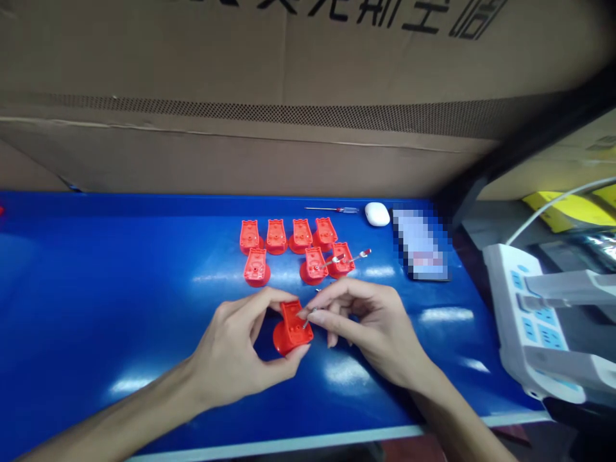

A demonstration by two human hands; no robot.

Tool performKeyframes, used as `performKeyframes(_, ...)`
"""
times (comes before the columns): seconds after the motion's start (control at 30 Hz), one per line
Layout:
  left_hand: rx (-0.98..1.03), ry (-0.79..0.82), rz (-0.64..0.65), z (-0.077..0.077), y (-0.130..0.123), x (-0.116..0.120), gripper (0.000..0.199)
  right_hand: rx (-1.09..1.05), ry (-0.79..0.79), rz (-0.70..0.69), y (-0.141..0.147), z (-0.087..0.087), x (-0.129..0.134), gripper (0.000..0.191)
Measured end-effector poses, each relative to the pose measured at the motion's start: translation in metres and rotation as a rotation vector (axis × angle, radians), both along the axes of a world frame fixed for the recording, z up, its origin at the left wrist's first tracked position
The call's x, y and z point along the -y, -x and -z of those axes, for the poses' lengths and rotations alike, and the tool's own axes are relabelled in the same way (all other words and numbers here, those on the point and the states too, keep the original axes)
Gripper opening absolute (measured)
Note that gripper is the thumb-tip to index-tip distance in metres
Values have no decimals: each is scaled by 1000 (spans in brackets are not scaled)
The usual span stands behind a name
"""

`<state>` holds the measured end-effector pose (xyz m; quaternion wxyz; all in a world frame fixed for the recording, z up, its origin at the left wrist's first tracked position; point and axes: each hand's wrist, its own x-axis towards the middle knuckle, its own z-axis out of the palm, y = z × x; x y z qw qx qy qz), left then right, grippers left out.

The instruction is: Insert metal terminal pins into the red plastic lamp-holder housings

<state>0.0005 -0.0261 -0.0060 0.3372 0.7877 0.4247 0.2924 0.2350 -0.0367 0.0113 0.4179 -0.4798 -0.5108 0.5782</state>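
My left hand (pixel 233 346) grips a red plastic moulded part (pixel 292 330) with a round base, holding it tilted above the blue workbench (pixel 96 289). My right hand (pixel 368 330) pinches a thin metal screw (pixel 309 317) between finger and thumb. The screw's tip touches the top of the red part. Several similar red parts (pixel 255 267) stand in rows beyond my hands. A small screwdriver (pixel 347 259) with a red-tipped handle lies across the nearest of them.
A second small screwdriver (pixel 332 209) and a white earbud case (pixel 376 213) lie at the bench's far edge, next to a pixelated phone (pixel 421 245). A white power strip (pixel 529 321) sits at the right. A cardboard box (pixel 240 77) rises behind the bench.
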Motion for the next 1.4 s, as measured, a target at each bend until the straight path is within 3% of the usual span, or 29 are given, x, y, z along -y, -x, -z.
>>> performKeyframes(0.5,-14,-26,-8,-1,-1,-2,42,17,-6,25,3,2,-1,25)
performKeyframes(0.77,24,-10,23,-1,-1,-2,45,190,-235,54,6,8,2,8)
performKeyframes(1.1,21,-60,39,-1,-1,-3,45,94,-151,6,4,9,2,31)
performKeyframes(1.4,-31,-17,-2,4,2,-4,43,98,-137,-69,-1,0,-1,16)
